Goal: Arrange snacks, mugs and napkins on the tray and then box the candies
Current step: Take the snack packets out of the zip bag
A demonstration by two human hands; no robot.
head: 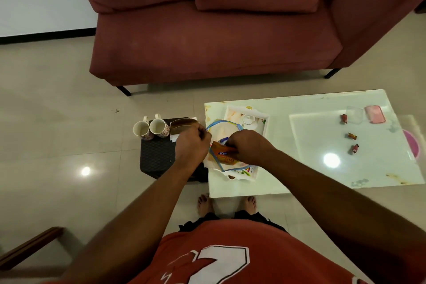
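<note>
A white tray lies on the left part of the glass table. Over it I hold a clear zip bag with a blue rim. My left hand pinches the bag's left edge. My right hand grips an orange snack packet at the bag's mouth. A white mug stands on the tray's far end. Two floral mugs and a brown napkin holder with white napkins sit on a dark stool. Three wrapped candies lie on the table's right side.
A clear box and its pink lid lie at the table's far right, a pink round thing at its right edge. A dark red sofa stands behind. My bare feet are at the table's near edge.
</note>
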